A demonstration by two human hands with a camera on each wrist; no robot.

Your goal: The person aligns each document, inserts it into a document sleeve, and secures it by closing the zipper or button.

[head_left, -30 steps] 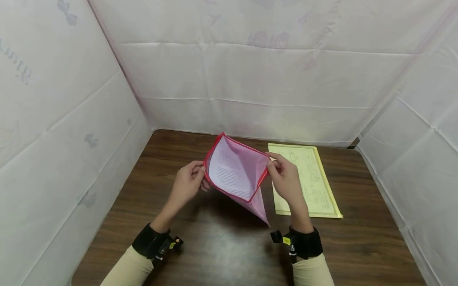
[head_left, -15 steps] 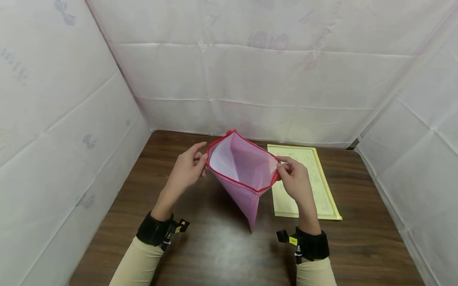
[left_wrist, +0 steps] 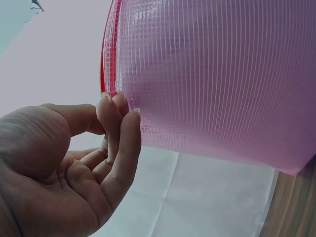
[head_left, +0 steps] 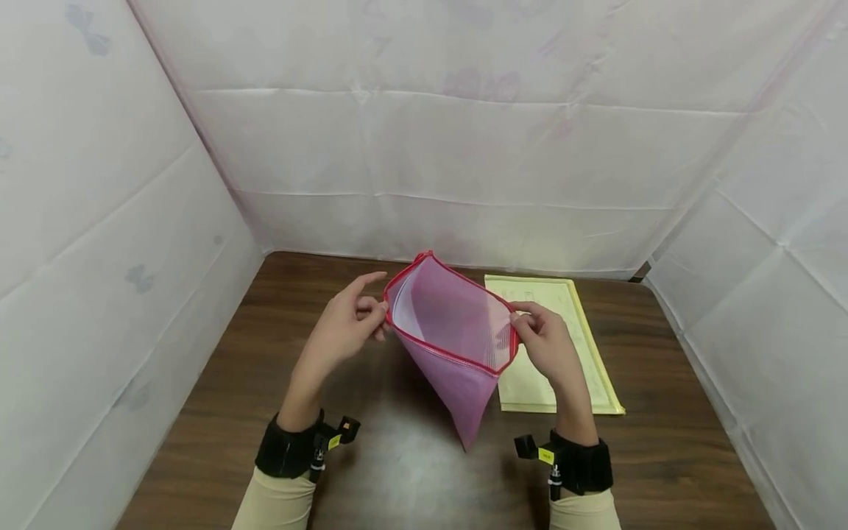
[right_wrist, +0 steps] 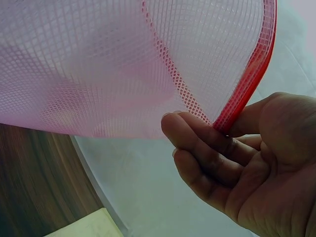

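A pink mesh pouch (head_left: 457,346) with a red zip edge hangs in the air over the brown table (head_left: 212,412), mouth spread wide toward me. White printed paper shows inside it. My left hand (head_left: 351,324) pinches the left rim of the pouch (left_wrist: 207,74) between thumb and fingers (left_wrist: 123,128), the index finger sticking out. On the other side, my right hand (head_left: 539,342) pinches the red edge of the pouch (right_wrist: 98,64), fingers (right_wrist: 197,143) curled over the red trim. The bottom corner of the pouch points down near the tabletop.
A yellow folder (head_left: 583,353) with a printed sheet lies flat on the table to the right, partly behind my right hand. White cloth walls (head_left: 464,147) close in the table at the back and both sides.
The pouch has turned from a slanted position to hang with its corner down, and its mouth has been pulled wider. Both hands kept their grip on the rim.
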